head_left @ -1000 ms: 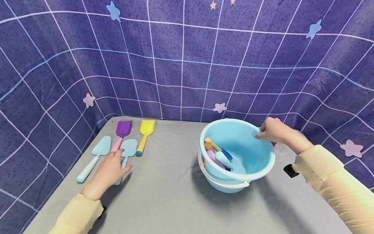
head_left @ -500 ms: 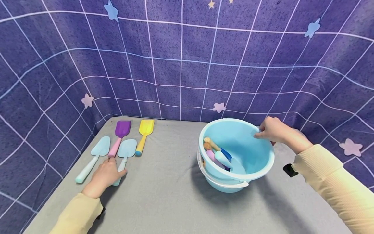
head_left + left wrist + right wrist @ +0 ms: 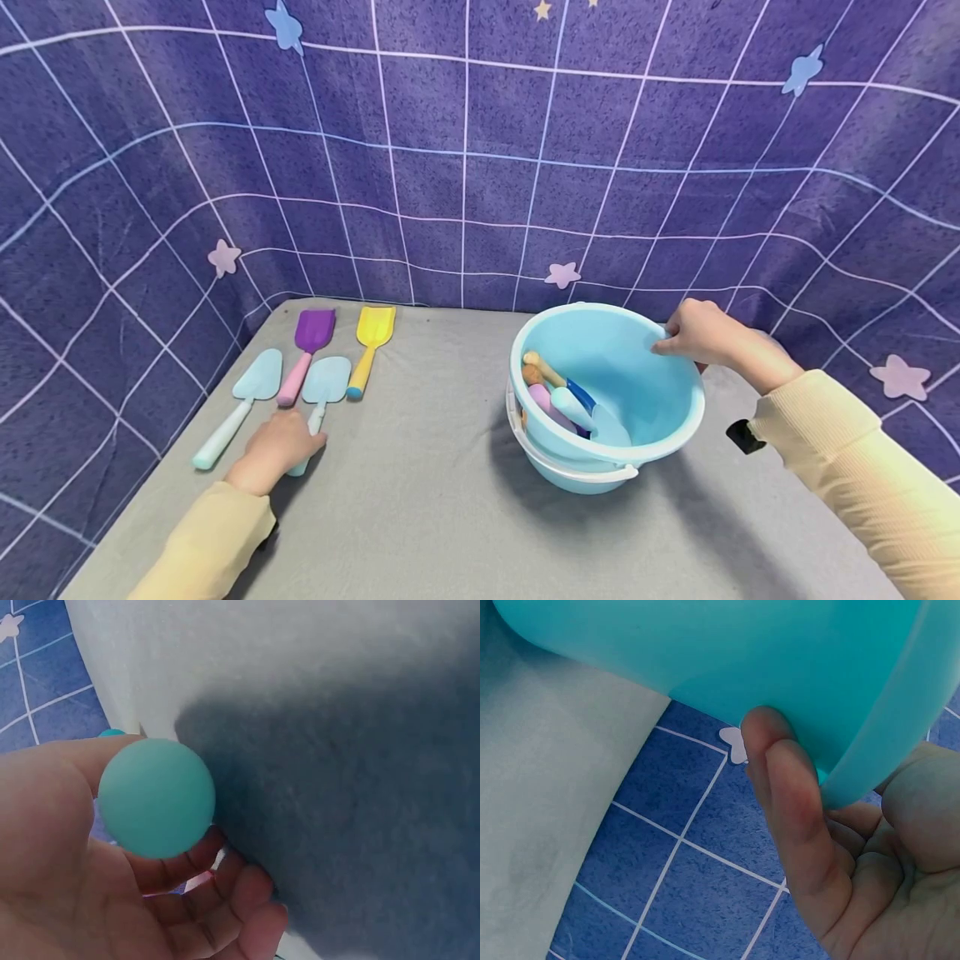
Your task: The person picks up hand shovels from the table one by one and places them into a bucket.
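Observation:
My left hand (image 3: 279,439) holds the pale-blue toy shovel (image 3: 327,379) by its handle, the blade pointing away on the cloth. In the left wrist view the round end of the handle (image 3: 157,799) shows between thumb and curled fingers. My right hand (image 3: 701,333) grips the rim of a light-blue bucket (image 3: 645,392) at its far right, the thumb inside. From the right wrist, the fingers (image 3: 791,787) lie against the bucket's outer wall. Inside the bucket are several toy tools, including one with a pale-blue handle (image 3: 573,408); their lower parts are partly hidden.
Left of the held shovel lies a pale-blue pointed trowel (image 3: 260,375). Behind are a purple shovel (image 3: 315,330) with a pink handle and a yellow shovel (image 3: 376,327). The bucket's white handle (image 3: 581,475) hangs down in front. A purple gridded curtain (image 3: 465,167) surrounds the grey cloth (image 3: 435,467).
My left hand has drawn back slightly from the purple shovel's pink handle, and its fingers have closed round the pale-blue shovel's handle. The right hand and bucket stay put.

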`<move>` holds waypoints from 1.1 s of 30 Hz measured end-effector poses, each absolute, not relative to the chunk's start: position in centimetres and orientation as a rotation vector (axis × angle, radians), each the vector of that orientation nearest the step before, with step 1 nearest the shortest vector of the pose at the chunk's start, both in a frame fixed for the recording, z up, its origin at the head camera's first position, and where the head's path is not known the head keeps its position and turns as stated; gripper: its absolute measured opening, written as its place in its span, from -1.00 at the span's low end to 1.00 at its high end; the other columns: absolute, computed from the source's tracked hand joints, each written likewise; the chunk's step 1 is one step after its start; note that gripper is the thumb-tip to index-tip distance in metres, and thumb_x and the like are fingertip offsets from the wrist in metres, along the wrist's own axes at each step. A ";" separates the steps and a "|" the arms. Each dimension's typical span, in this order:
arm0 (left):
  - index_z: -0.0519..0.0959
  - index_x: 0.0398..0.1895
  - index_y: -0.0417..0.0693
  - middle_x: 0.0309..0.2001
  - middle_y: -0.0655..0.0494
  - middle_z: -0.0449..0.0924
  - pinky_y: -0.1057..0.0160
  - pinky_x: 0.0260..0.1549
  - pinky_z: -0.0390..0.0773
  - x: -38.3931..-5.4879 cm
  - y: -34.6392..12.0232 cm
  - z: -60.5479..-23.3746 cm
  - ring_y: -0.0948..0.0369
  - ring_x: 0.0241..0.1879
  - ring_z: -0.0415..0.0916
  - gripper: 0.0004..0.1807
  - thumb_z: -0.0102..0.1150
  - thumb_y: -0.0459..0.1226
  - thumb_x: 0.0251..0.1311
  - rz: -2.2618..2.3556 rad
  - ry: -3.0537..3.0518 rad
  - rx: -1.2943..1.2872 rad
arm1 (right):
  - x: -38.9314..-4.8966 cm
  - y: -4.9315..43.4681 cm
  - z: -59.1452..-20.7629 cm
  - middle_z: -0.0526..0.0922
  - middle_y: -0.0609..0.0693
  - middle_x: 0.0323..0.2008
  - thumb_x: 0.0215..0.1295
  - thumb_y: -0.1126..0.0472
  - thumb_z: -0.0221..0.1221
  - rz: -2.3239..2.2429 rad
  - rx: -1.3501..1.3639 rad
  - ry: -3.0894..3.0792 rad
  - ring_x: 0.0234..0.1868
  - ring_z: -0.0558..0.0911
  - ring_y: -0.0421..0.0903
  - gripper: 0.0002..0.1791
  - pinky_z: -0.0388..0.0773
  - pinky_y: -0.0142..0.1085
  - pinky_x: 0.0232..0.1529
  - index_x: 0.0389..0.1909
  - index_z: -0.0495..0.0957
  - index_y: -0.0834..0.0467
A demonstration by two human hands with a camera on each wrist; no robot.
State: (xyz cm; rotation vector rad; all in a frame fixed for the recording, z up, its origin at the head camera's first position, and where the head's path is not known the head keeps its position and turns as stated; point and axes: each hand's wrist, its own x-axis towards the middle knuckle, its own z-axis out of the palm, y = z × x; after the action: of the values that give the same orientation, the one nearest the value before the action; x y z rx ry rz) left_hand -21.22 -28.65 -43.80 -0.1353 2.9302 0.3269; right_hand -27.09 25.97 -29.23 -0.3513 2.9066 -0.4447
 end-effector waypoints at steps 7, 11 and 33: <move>0.47 -0.54 -0.27 -0.52 -0.10 0.42 0.03 -0.55 0.45 -21.2 -28.4 -43.5 0.04 -0.51 0.38 -0.68 -0.01 -0.16 0.17 0.349 2.882 -0.134 | -27.2 26.0 -29.3 0.50 -0.05 -0.76 0.13 0.15 0.26 -0.451 -0.344 2.903 -0.74 0.57 -0.17 -0.69 0.54 -0.31 -0.66 -0.70 0.51 0.21; 0.47 -0.56 -0.24 -0.54 -0.08 0.41 0.05 -0.56 0.44 -21.3 -28.3 -43.6 0.05 -0.52 0.38 -0.69 -0.03 -0.17 0.18 0.340 2.876 -0.144 | -27.3 26.0 -29.3 0.52 -0.05 -0.75 0.13 0.15 0.26 -0.453 -0.343 2.898 -0.74 0.57 -0.17 -0.70 0.54 -0.31 -0.65 -0.67 0.53 0.23; 0.48 -0.35 -0.41 -0.34 -0.35 0.52 -0.07 -0.51 0.47 -22.0 -28.4 -42.4 -0.06 -0.44 0.48 -0.61 -0.06 -0.15 0.21 0.334 2.872 -0.233 | -27.1 26.0 -29.1 0.52 -0.03 -0.76 0.16 0.14 0.24 -0.449 -0.349 2.890 -0.74 0.57 -0.17 -0.66 0.55 -0.30 -0.64 -0.73 0.46 0.19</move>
State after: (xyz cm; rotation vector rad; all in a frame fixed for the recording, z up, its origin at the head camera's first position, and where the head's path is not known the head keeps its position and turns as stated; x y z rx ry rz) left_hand -21.96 -28.40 -42.39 -0.2331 2.8723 0.3339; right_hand -27.06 25.98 -29.07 -0.3490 2.8901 -0.4490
